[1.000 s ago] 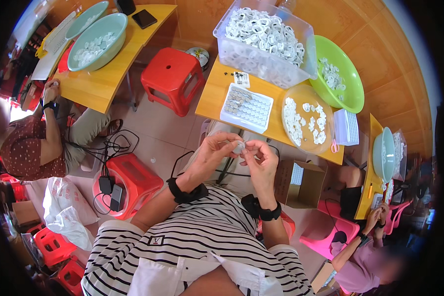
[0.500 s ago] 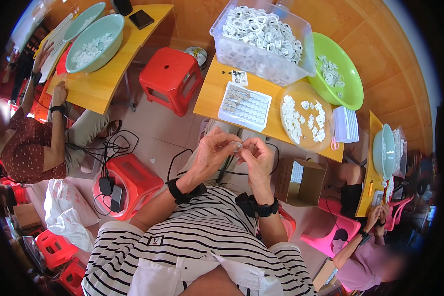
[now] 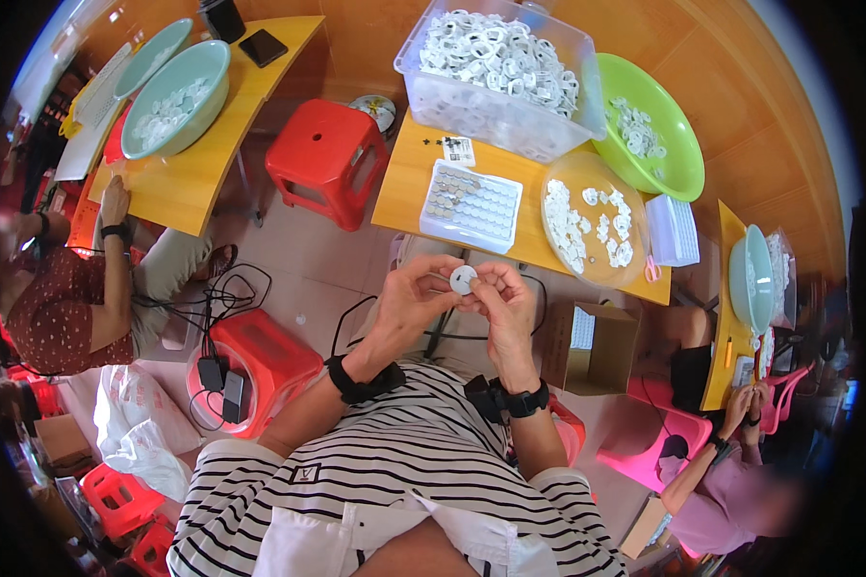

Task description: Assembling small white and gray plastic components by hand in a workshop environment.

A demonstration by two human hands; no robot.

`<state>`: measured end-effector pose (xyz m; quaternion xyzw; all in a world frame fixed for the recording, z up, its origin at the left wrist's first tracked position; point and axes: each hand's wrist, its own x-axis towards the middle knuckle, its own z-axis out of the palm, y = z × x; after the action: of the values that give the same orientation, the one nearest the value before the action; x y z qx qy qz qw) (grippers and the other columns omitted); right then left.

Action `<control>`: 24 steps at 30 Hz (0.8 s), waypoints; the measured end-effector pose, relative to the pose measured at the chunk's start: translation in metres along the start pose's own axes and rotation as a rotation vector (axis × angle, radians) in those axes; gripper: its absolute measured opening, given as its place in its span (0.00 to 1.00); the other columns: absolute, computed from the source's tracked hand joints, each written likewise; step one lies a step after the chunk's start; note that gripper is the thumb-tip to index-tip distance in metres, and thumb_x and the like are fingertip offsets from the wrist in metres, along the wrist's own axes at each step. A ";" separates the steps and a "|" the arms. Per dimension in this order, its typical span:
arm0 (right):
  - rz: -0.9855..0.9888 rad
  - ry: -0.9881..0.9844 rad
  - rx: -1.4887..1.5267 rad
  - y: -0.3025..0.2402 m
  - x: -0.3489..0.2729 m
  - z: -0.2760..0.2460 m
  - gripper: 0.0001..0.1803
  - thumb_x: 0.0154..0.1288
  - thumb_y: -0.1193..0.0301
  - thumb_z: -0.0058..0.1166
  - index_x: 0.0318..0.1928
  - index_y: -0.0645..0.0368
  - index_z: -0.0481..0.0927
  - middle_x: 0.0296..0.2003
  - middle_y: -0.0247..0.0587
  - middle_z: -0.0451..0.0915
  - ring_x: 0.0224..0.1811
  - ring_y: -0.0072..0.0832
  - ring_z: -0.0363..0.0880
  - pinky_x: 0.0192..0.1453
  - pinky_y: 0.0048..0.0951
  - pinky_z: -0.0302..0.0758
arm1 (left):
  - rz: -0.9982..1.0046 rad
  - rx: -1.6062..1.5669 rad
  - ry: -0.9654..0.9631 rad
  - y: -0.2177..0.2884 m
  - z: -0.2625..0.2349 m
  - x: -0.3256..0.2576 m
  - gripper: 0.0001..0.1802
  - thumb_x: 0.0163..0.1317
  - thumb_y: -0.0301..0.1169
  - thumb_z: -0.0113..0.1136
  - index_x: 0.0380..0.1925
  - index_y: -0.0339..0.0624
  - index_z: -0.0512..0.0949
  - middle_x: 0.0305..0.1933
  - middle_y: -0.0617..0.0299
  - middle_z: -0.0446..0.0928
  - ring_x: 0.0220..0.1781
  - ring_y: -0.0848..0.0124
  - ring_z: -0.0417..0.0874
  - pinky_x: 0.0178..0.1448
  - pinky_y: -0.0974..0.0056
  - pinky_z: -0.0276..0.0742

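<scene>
In front of my body, both hands meet at a small round white plastic piece (image 3: 463,280) with a dark slot in its face. My right hand (image 3: 505,306) pinches it from the right between thumb and fingers. From the other side, my left hand (image 3: 414,296) has its thumb and forefinger curled about its left edge. Just beyond them, on the wooden table (image 3: 399,207), lies a white tray (image 3: 471,234) with rows of pockets, some filled with grey discs. To its right, a round clear lid-like tray (image 3: 592,267) carries many loose white plastic parts.
At the table's back stand a clear bin (image 3: 500,130) full of white parts and a green basin (image 3: 678,120). A red stool (image 3: 318,139), an open cardboard box (image 3: 597,361) and black cables (image 3: 231,288) occupy the floor. Two people sit at side tables.
The white piece has turned so its round, slotted face now shows between my fingers. My view has shifted slightly. The person on the left has lowered one raised hand.
</scene>
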<state>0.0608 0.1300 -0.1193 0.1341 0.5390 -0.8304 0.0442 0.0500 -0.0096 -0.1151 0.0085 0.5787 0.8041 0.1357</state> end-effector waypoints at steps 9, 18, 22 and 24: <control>-0.483 0.095 -0.647 0.001 -0.005 0.017 0.13 0.52 0.84 0.56 0.40 0.68 0.77 0.31 0.40 0.74 0.28 0.23 0.79 0.31 0.19 0.77 | 0.161 0.224 0.034 -0.009 -0.003 0.002 0.21 0.49 0.11 0.55 0.45 0.36 0.76 0.40 0.63 0.67 0.41 0.75 0.77 0.47 0.74 0.76; -0.562 0.128 -0.749 0.002 -0.003 0.022 0.14 0.46 0.85 0.55 0.38 0.68 0.77 0.28 0.43 0.74 0.24 0.25 0.78 0.26 0.20 0.76 | 0.333 0.562 0.057 -0.006 0.001 0.000 0.22 0.47 0.11 0.54 0.44 0.40 0.78 0.37 0.60 0.68 0.39 0.72 0.78 0.44 0.71 0.80; -0.632 0.138 -0.792 0.007 -0.001 0.021 0.13 0.44 0.84 0.55 0.36 0.67 0.77 0.26 0.43 0.73 0.22 0.27 0.77 0.24 0.23 0.74 | 0.302 0.570 0.072 -0.007 0.004 -0.001 0.21 0.48 0.11 0.55 0.43 0.39 0.78 0.35 0.61 0.68 0.38 0.72 0.78 0.43 0.71 0.80; -0.679 0.152 -0.847 0.010 0.000 0.020 0.12 0.44 0.83 0.55 0.34 0.67 0.77 0.25 0.43 0.73 0.20 0.29 0.75 0.22 0.25 0.72 | 0.290 0.550 0.079 -0.007 0.004 -0.001 0.20 0.48 0.12 0.55 0.43 0.39 0.78 0.34 0.62 0.67 0.38 0.72 0.78 0.42 0.71 0.80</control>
<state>0.0591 0.1079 -0.1205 -0.0174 0.8409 -0.4963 -0.2152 0.0536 -0.0044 -0.1205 0.0961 0.7722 0.6280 -0.0103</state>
